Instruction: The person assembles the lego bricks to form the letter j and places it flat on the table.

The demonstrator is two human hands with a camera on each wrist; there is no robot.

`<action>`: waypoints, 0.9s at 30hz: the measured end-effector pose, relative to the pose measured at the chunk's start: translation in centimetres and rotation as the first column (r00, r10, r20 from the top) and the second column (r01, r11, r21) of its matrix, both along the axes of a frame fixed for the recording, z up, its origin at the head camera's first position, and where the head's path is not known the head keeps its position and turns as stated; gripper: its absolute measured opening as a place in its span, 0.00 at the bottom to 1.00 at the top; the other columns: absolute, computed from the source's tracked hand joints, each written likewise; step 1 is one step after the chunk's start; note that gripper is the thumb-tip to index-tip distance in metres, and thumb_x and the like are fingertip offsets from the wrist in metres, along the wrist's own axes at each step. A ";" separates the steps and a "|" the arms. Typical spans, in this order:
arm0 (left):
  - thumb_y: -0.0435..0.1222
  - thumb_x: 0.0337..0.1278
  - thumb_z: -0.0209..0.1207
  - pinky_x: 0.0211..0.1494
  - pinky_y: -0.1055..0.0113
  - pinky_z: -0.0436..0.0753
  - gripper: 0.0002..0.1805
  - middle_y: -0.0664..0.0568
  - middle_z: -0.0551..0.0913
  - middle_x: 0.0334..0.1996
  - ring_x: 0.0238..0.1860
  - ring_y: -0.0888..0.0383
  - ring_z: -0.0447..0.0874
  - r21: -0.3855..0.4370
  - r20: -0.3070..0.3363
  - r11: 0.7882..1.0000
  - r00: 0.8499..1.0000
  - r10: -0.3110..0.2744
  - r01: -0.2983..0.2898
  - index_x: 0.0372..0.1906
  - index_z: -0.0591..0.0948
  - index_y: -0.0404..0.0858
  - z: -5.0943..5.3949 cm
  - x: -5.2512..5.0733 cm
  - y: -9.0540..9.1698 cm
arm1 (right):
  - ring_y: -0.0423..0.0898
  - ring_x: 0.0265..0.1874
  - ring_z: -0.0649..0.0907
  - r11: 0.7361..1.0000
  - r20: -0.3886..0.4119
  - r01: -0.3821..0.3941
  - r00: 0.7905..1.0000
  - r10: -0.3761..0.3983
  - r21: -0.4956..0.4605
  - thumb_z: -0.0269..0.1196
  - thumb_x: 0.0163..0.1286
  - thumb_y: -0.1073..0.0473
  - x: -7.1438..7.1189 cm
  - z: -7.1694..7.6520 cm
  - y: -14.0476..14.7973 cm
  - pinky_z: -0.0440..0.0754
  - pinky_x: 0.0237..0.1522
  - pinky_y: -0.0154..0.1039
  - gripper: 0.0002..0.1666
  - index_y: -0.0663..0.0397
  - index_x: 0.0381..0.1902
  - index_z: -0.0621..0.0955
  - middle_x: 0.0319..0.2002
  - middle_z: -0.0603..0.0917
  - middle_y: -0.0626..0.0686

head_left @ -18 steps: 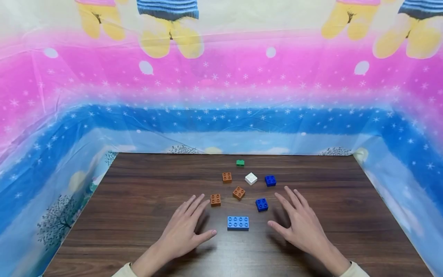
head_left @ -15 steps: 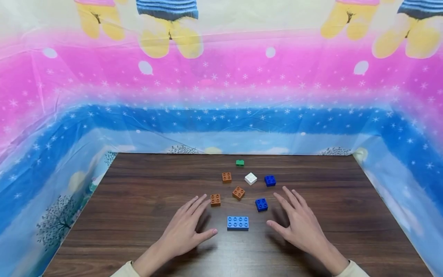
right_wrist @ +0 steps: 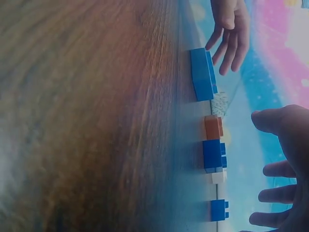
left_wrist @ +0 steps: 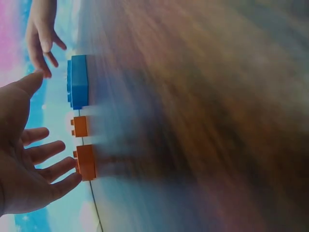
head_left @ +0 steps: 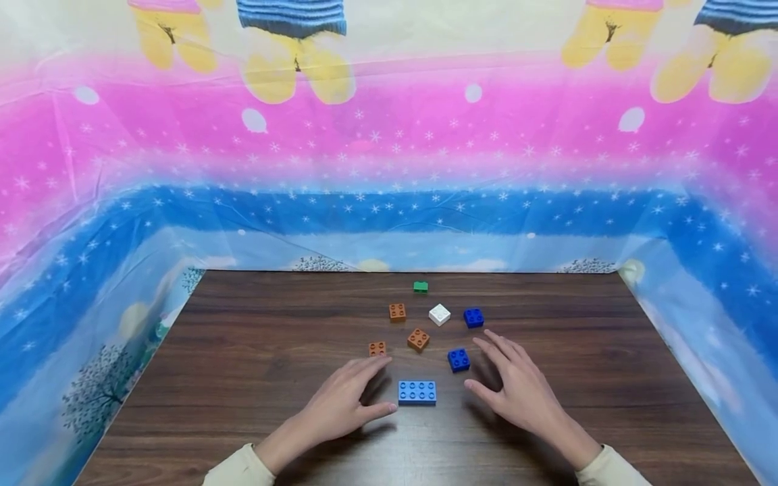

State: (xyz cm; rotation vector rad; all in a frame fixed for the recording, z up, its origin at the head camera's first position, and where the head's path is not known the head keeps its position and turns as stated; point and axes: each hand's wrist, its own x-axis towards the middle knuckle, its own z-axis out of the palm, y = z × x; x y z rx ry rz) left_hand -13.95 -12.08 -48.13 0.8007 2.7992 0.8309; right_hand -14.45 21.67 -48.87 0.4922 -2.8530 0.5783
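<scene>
On the left we see the left hand (head_left: 340, 406), fingers loose and almost straight, by the near orange brick (head_left: 377, 348), and we can't tell if they touch. Going right along the brown worktop (head_left: 243, 351), we find a second orange brick (head_left: 397, 312), the long light blue brick (head_left: 417, 392) up front, a third orange brick (head_left: 418, 339), a green brick (head_left: 421, 287) way back, a white brick (head_left: 439, 314), the front dark blue brick (head_left: 458, 360) and the back dark blue brick (head_left: 473, 318). Last we see the right hand (head_left: 519, 391), fingers loosely stretched out, just beside the front dark blue brick.
</scene>
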 end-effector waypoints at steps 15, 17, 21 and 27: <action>0.57 0.62 0.65 0.72 0.44 0.67 0.39 0.47 0.74 0.70 0.71 0.46 0.71 -0.037 0.042 0.999 0.999 -0.035 0.037 0.74 0.71 0.43 -0.5 -1.0 1.6 | 0.63 0.67 0.74 0.999 -0.002 -0.042 0.999 0.042 -0.031 0.72 0.64 0.39 -1.1 -0.4 -0.7 0.71 0.63 0.67 0.42 0.51 0.71 0.76 0.71 0.74 0.59; 0.57 0.62 0.66 0.72 0.44 0.68 0.39 0.47 0.75 0.70 0.70 0.46 0.71 -0.044 0.047 0.998 0.998 -0.036 0.038 0.73 0.72 0.44 -0.5 -1.1 1.7 | 0.64 0.67 0.75 0.998 -0.002 -0.048 0.999 0.048 -0.036 0.72 0.64 0.40 -1.3 -0.4 -0.8 0.71 0.63 0.67 0.42 0.52 0.70 0.76 0.71 0.74 0.60; 0.56 0.62 0.66 0.72 0.43 0.67 0.38 0.47 0.75 0.70 0.70 0.46 0.71 -0.044 0.058 0.998 0.998 -0.037 0.040 0.73 0.73 0.44 -0.6 -1.1 2.1 | 0.63 0.66 0.76 0.997 -0.005 -0.061 0.998 0.061 -0.043 0.73 0.64 0.41 -1.6 -0.6 -0.9 0.71 0.63 0.66 0.41 0.53 0.69 0.77 0.70 0.75 0.60; 0.54 0.60 0.68 0.71 0.43 0.68 0.38 0.47 0.77 0.68 0.69 0.45 0.73 -0.040 0.012 0.998 0.998 -0.054 0.054 0.71 0.74 0.42 -0.9 -1.2 2.6 | 0.61 0.64 0.77 0.996 0.006 -0.075 0.997 0.076 -0.051 0.75 0.62 0.43 -2.1 -0.9 -0.9 0.73 0.63 0.63 0.40 0.53 0.68 0.78 0.67 0.78 0.58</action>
